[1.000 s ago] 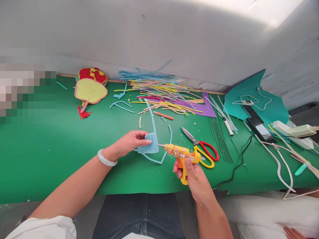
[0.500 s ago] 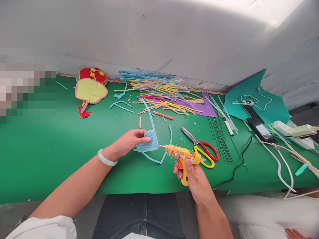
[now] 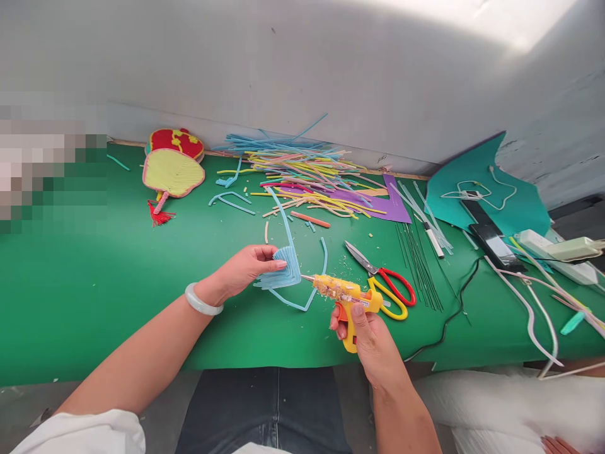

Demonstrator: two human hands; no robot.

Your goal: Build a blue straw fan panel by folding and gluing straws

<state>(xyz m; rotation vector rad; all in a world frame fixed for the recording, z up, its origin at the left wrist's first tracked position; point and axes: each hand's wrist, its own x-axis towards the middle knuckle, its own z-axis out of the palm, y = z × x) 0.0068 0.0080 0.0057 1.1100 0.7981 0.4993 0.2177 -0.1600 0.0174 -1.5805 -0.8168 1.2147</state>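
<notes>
The left hand (image 3: 243,271) grips the blue strip piece (image 3: 285,272), a small fan-shaped pad of blue strips laid side by side. The fingers lie flat over its left part w/ the thumb at the near edge. It sits on the green tabletop (image 3: 94,302), approx. mid-width and not far from the front edge. One loose strip end runs up toward the back edge, and another loops round to the right.

The right hand (image 3: 367,337) is clenched round the grip of the glue gun (image 3: 345,295), w/ a finger by the orange trigger. The nozzle points left, just beside the pad's right edge; can't tell if it's touching.

Handling, as a guess:
- The pad is prob. very light, thin and bendy, so it shifts easily unless pressed flat.
- The loose ends are floppy and will likely spring about.
- Best hold is the built-up left part, away from the nozzle side, since fresh glue there would be hot and tacky.
- The gun is rigid plastic, crusted w/ old glue, and its grip is the safe spot to hold.

The scissors (image 3: 388,285) lie just right of the gun. The heap of coloured strips (image 3: 307,173) is near the back edge.
</notes>
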